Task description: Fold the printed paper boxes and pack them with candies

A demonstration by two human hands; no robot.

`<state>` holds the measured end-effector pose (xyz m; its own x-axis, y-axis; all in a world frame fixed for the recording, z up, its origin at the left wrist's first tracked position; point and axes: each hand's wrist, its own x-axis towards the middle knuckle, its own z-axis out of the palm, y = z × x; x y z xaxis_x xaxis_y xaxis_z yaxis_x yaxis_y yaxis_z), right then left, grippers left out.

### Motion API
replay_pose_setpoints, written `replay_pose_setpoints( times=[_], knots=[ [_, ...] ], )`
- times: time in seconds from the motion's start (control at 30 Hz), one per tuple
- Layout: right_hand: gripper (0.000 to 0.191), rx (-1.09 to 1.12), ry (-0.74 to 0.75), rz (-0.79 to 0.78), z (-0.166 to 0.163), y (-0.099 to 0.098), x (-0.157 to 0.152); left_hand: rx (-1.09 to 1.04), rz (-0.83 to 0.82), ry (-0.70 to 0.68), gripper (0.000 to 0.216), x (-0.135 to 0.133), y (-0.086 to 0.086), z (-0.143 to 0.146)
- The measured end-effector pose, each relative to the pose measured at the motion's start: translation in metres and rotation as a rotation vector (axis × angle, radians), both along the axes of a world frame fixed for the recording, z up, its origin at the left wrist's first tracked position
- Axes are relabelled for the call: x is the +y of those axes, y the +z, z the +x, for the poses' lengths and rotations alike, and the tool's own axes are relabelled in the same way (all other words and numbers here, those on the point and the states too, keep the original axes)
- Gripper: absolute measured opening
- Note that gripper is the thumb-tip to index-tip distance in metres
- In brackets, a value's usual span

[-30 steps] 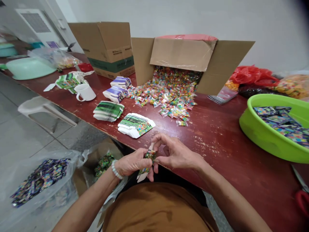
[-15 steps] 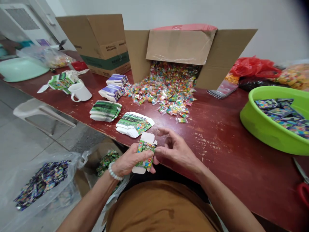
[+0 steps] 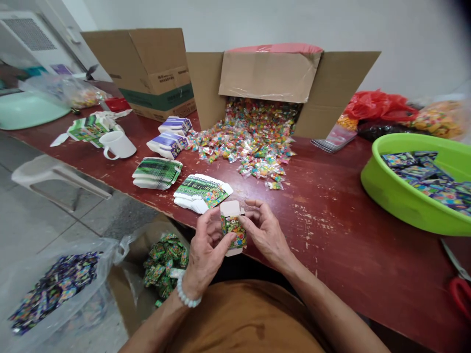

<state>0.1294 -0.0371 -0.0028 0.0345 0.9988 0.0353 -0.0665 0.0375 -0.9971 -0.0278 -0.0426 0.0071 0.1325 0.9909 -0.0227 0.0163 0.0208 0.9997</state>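
Note:
A small green printed candy box (image 3: 234,230), with white flaps standing out at its top and bottom, is held between my two hands just off the table's front edge. My left hand (image 3: 209,240), with a beaded bracelet at the wrist, grips its left side, thumb across the front. On its right side, my right hand (image 3: 265,230) closes with thumb and fingers near the upper corner. Just beyond lies a fanned stack of flat green boxes (image 3: 202,192); another green stack (image 3: 157,172) is to its left. Wrapped candies (image 3: 250,147) spill from a cardboard carton (image 3: 270,76).
A white mug (image 3: 118,145) and purple box stacks (image 3: 167,144) stand at left. At right are a green basin (image 3: 415,211) of sachets and red-handled scissors (image 3: 459,289). Below the table edge, left, are an open carton of green sachets (image 3: 167,264) and a plastic bag of purple sachets (image 3: 55,289).
The candy box has shifted slightly right and turned more upright. My left hand has moved round to its left side, and my right hand now touches its right edge.

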Motion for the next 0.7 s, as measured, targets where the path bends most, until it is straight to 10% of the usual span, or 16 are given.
replay_pose_setpoints(
  times=[0.5, 0.7],
  knots=[
    [0.026, 0.060, 0.112, -0.075, 0.013, -0.004, 0.016, -0.009, -0.079, -0.068, 0.025, 0.011, -0.001, -0.005],
    [0.015, -0.265, 0.143, 0.074, 0.014, -0.004, 0.013, -0.048, -0.031, -0.064, 0.027, 0.009, -0.005, -0.005]
  ],
)
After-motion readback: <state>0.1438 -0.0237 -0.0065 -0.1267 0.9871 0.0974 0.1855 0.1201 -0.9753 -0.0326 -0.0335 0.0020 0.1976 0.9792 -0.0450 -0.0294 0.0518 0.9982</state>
